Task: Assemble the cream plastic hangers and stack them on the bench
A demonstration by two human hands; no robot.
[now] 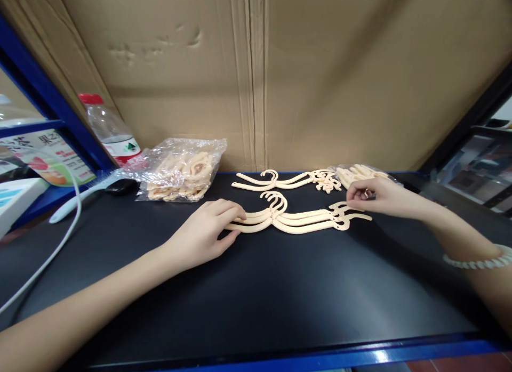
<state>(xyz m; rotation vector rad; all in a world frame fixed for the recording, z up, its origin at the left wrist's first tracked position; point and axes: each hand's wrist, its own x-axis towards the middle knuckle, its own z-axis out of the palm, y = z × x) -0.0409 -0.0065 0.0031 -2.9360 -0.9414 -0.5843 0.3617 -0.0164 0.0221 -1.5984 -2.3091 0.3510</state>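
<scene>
A group of cream-coloured plastic clothes hangers lies flat on the dark table, their curved hooks bunched at the middle. My left hand is closed around their left ends, fingers above and thumb at the near side. Small cream hook-shaped pieces lie at their right ends. Right above these pieces is my right hand, its thumb and fingers pinched together; whatever is between the fingertips cannot be made out. Behind lie more cream hangers, with a cluster of small cream pieces at their right end.
A clear plastic bag of cream pieces stands at the back left, and another bag lies behind my right hand. Further left are a red-capped bottle, a light-blue-handled brush and a white cable. Cardboard walls the back.
</scene>
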